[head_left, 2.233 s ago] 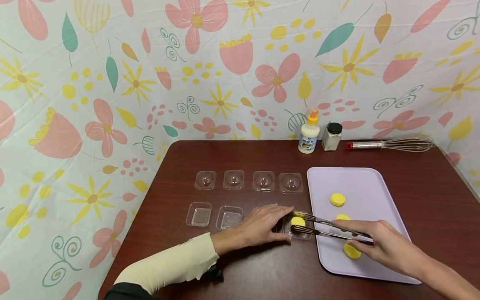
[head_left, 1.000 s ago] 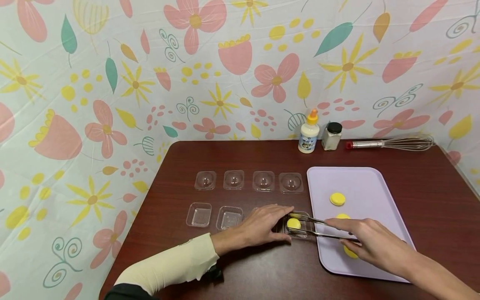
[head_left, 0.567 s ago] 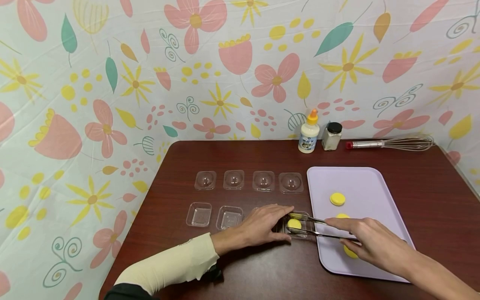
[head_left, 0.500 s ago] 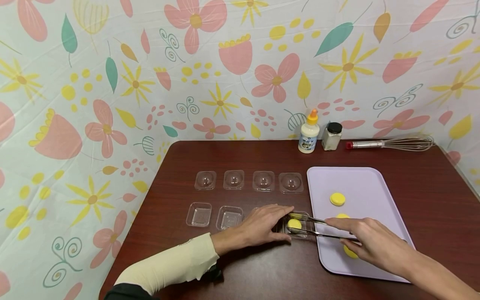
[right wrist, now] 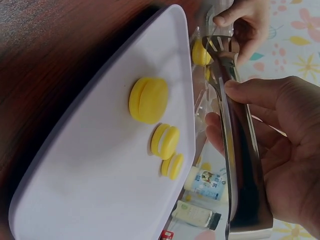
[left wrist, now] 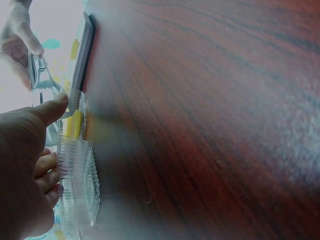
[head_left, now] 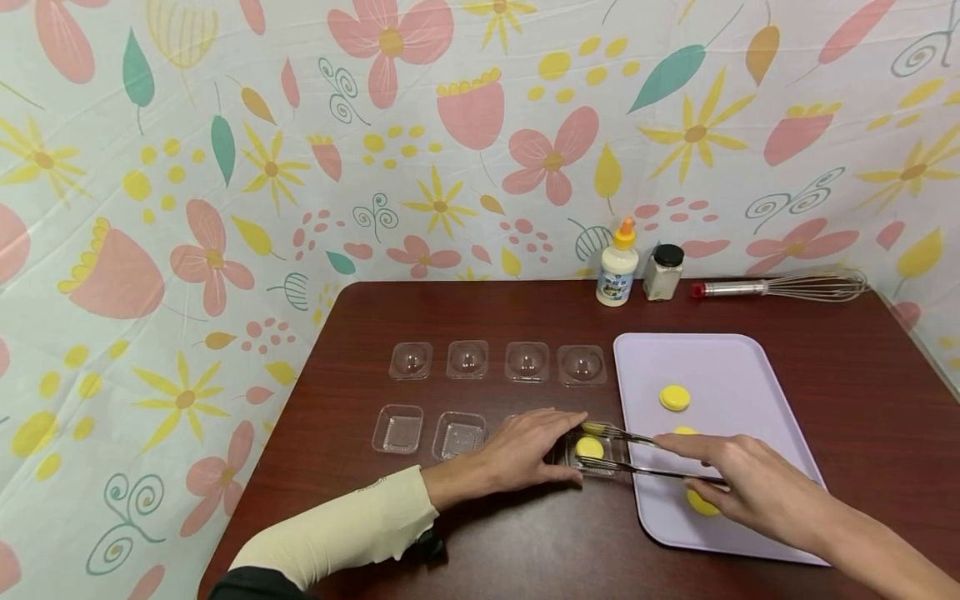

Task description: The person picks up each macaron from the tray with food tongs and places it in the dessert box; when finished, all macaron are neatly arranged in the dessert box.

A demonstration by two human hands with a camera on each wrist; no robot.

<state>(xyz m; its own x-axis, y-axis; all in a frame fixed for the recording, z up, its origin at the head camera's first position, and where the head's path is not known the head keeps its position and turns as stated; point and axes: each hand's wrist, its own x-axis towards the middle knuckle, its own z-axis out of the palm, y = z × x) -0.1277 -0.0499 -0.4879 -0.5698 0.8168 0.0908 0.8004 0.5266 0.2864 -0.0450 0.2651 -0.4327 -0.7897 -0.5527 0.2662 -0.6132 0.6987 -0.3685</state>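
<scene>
My left hand [head_left: 517,454] holds the rightmost clear plastic container [head_left: 613,465] at its left side; in the left wrist view its thumb [left wrist: 57,106] lies at the rim, other fingers on the far side. A yellow macaron [head_left: 589,448] is in that container. Metal tongs [right wrist: 245,165] are gripped in my right hand [head_left: 765,487], thumb on one arm. Their slotted tips stand on either side of the macaron, seemingly with a small gap. On the lilac tray [head_left: 720,367] sit more yellow macarons [right wrist: 149,100], the nearer ones partly hidden by my right hand and tongs.
Left of my hand stand open clear containers [head_left: 399,429], one mostly covered by the hand. Several domed clear lids [head_left: 527,362] form a row behind them. A squeeze bottle [head_left: 617,271], black-capped jar [head_left: 664,273] and whisk [head_left: 787,288] line the table's back edge.
The tongs and macaron have moved slightly left within the container since the oldest frame. Just now the tongs have spread a little and drawn slightly right. My left hand has stayed still.
</scene>
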